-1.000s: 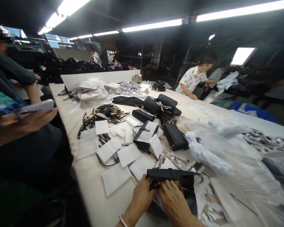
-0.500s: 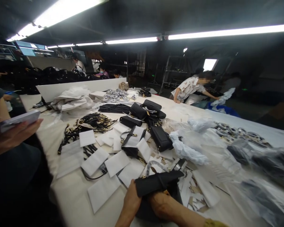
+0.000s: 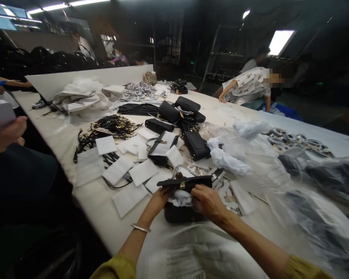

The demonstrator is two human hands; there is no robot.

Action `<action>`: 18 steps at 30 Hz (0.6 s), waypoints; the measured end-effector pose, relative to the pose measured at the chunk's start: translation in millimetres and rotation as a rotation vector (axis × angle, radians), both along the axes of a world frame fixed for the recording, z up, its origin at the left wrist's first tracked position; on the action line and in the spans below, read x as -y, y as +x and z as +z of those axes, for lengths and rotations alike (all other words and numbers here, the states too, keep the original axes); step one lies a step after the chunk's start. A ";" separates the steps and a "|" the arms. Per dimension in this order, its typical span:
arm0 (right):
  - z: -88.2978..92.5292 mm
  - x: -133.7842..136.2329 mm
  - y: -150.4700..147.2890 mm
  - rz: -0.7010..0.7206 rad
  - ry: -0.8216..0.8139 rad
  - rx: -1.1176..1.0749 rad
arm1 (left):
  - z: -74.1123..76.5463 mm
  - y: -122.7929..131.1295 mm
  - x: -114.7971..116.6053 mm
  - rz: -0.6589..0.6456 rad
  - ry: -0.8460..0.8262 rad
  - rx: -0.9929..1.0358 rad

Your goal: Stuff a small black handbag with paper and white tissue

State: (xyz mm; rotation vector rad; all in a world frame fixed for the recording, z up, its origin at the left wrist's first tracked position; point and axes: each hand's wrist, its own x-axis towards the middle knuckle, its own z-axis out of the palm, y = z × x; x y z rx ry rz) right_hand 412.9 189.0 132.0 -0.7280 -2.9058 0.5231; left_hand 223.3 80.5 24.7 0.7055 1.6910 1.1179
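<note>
A small black handbag (image 3: 182, 212) stands open on the white table (image 3: 99, 201) in front of me, its flap (image 3: 186, 181) lifted, white stuffing paper (image 3: 180, 198) showing in its mouth. My left hand (image 3: 158, 198) grips the bag's left end under the flap. My right hand (image 3: 207, 200) holds the right side, fingers at the paper. A silver bangle (image 3: 140, 228) circles my left wrist.
White foam sheets (image 3: 118, 169), black straps with gold hardware (image 3: 110, 126), more black handbags (image 3: 195, 145) and crumpled plastic bags (image 3: 250, 162) cover the table. A clear plastic bag (image 3: 197, 252) lies below my arms. A person's hand with a phone (image 3: 2, 124) is at left; people bend at the far side.
The view dropped and my arms stretched farther out. The bag's flap is now raised with the white paper exposed, and my right hand has moved from under the bag to its opening.
</note>
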 end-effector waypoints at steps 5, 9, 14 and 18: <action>70.5 -43.9 3.7 -0.242 -0.182 -0.693 | 8.8 -1.5 8.6 -0.030 0.007 -0.036; 130.8 -132.8 7.9 -0.536 0.323 -0.893 | 11.7 4.3 7.6 -0.039 0.040 -0.065; 151.8 -188.5 30.5 -0.751 0.629 -0.456 | 7.7 5.1 2.4 0.001 0.082 -0.076; 125.7 -121.4 53.3 -0.566 -0.052 -0.175 | 2.6 5.6 -1.9 0.057 0.096 -0.055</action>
